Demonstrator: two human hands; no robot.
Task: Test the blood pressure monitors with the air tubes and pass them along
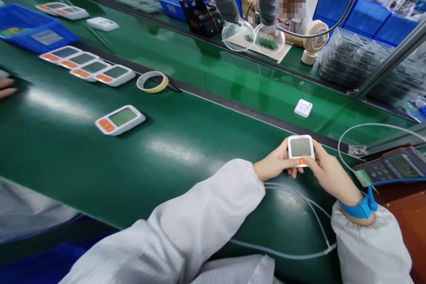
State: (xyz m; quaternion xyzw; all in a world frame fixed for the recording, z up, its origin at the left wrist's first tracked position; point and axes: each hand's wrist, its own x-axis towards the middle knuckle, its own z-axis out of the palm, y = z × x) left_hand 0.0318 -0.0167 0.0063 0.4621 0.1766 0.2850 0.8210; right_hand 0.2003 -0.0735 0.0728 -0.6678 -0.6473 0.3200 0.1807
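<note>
Between my two hands is a small white handheld meter (300,146) with a grey screen and orange buttons, its face turned up toward me. My left hand (278,159) grips its left side, with the thumb by the orange buttons. The right side is in my right hand (328,166), whose thumb lies on the button area. A blue strap circles my right wrist. Farther left, a larger white meter (120,120) with a green-grey screen and orange button lies on the green bench. Beyond my hands a small white device (303,108) rests on the green belt.
Several similar meters (88,65) stand in a row near a blue bin (36,31) and a tape roll (152,82). Clear tubing (299,255) crosses the bench below my hands. An orange-edged instrument (396,164) sits at right. A co-worker's fingers (6,88) show at far left.
</note>
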